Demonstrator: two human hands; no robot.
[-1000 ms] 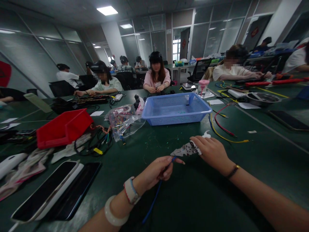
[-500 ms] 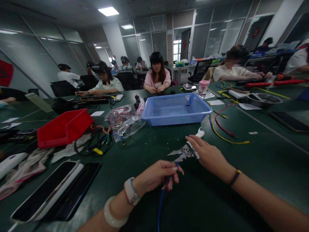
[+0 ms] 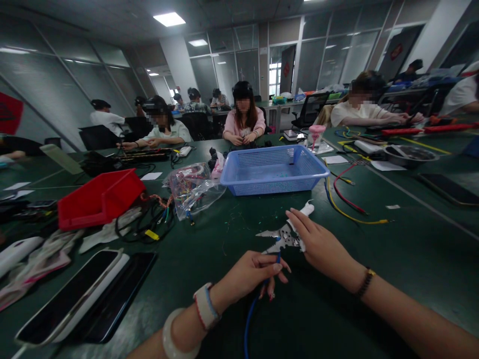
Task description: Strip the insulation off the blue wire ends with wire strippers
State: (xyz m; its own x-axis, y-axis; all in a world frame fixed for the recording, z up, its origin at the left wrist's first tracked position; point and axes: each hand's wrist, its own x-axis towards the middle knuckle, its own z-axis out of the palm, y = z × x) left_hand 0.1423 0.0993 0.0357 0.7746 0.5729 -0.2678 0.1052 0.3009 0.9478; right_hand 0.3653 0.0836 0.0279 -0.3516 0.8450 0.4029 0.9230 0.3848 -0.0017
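Near the middle of the green table, my left hand (image 3: 260, 271) pinches a blue cable (image 3: 247, 324) close to its upper end, while the rest hangs down toward the bottom edge. My right hand (image 3: 322, 244) is wrapped round the white handles of a metal wire stripper (image 3: 288, 236). The tool's jaws point left and are apart, just above my left fingertips. The cable's end is by the lower jaw; whether it touches the jaw I cannot tell.
A blue basket (image 3: 275, 187) stands beyond my hands. To its left are a clear bag of wires (image 3: 190, 192) and a red bin (image 3: 99, 199). Two phones (image 3: 71, 299) lie at the left front. Yellow and red cables (image 3: 348, 199) lie right. Several people sit behind.
The stripper's jaws have tilted slightly and shifted a little left. My left hand has moved slightly right and down, with the blue cable still in it.
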